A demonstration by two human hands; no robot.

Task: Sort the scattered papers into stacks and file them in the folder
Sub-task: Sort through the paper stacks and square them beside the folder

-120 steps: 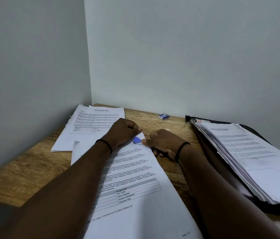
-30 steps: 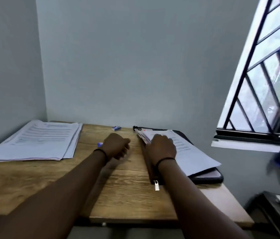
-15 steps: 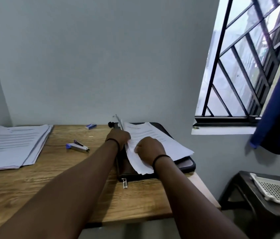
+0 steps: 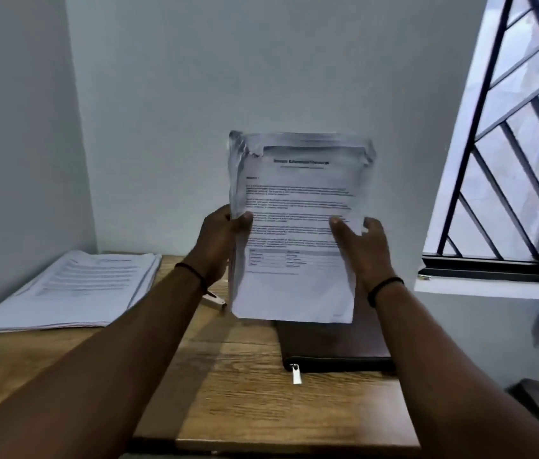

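Grey walls meet behind the wooden desk [image 4: 245, 392], with a barred window [image 4: 510, 160] beyond its right edge. I hold a sheaf of papers [image 4: 298, 226] upright above the desk, my left hand [image 4: 218, 246] pinching its left edge, my right hand [image 4: 361, 250] gripping its right. Below it, at the desk's right edge, lies the dark folder [image 4: 334, 346]; a second stack [image 4: 72, 286] sits at the back left corner.

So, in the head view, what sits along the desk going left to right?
Paper stack → stapler, mostly hidden behind the left wrist → folder with its zip pull. Beyond the desk: window.
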